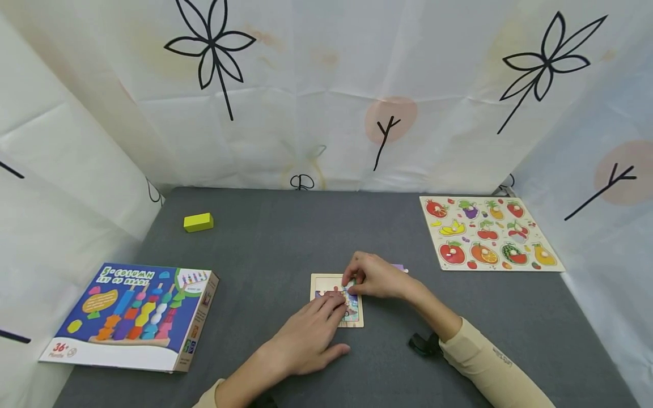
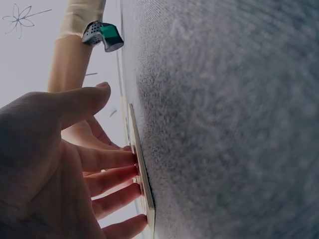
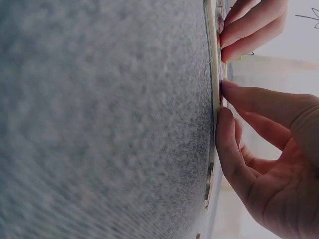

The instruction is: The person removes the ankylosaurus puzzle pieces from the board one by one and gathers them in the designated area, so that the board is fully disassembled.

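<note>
A small wooden jigsaw puzzle [image 1: 338, 325] in a pale frame lies on the grey table, with colourful printed pieces inside. My left hand [image 1: 312, 331] rests its extended fingertips on the pieces, thumb spread away to the side. In the left wrist view, the fingers [image 2: 113, 180] reach to the thin board [image 2: 142, 172]. My right hand [image 1: 380, 276] pinches a puzzle piece [image 1: 351, 284] between thumb and fingers at the board's upper right; the fingers hide much of it. The right wrist view has the thumb and fingers of this right hand [image 3: 269, 149] at the board's edge.
Just beyond the right hand lies a purple piece [image 1: 400, 267], partly hidden. A fruit puzzle board [image 1: 474, 232] lies at the back right. At the left are a bead-set box [image 1: 127, 317] and a yellow-green block [image 1: 198, 222]. White printed cloth [image 1: 316, 113] surrounds the table.
</note>
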`<state>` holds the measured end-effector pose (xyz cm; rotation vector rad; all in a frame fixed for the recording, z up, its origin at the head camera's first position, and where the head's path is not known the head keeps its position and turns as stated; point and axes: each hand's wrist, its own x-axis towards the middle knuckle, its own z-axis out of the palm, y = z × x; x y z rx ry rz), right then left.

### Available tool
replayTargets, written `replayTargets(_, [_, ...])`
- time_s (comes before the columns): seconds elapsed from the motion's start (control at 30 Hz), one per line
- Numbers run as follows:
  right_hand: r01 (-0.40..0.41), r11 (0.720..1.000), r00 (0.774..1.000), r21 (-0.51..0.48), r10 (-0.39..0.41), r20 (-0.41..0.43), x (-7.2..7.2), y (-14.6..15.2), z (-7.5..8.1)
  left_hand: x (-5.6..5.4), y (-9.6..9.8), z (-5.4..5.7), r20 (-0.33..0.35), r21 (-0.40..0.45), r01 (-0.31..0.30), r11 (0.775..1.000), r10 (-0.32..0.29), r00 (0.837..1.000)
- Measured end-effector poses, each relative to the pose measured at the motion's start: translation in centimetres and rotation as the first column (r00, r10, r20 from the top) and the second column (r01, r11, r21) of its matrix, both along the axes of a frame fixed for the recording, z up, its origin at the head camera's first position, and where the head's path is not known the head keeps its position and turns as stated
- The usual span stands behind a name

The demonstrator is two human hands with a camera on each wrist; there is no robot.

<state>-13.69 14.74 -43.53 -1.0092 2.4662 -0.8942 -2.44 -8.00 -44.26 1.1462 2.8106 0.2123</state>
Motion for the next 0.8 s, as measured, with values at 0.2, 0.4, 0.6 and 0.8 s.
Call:
replayTargets(0.2, [0.008, 1.0, 1.0, -0.008, -0.008, -0.027, 0.24, -0.14, 0.13, -0.07, -0.02, 0.03, -0.001, 0.002, 0.0, 1.0, 0.0, 1.0])
replayTargets(0.4, [0.048, 0.998, 0.998, -0.033, -0.05, -0.045, 0.4, -0.02, 0.28, -0.06, -0.01, 0.14, 0.018, 0.004, -0.004, 1.0, 0.004, 1.0])
replayTargets(0.6, [0.028, 0.995, 1.0, -0.096, -0.028, 0.001, 0.74, 0.44, 0.39, 0.06, -0.05, 0.15, 0.024, 0.007, -0.005, 1.0, 0.005, 1.0])
replayTargets(0.8, [0.009, 0.992, 0.998, -0.122, -0.002, 0.06, 0.88, 0.7, 0.28, 0.02, -0.04, 0.02, 0.028, 0.003, -0.006, 1.0, 0.006, 1.0])
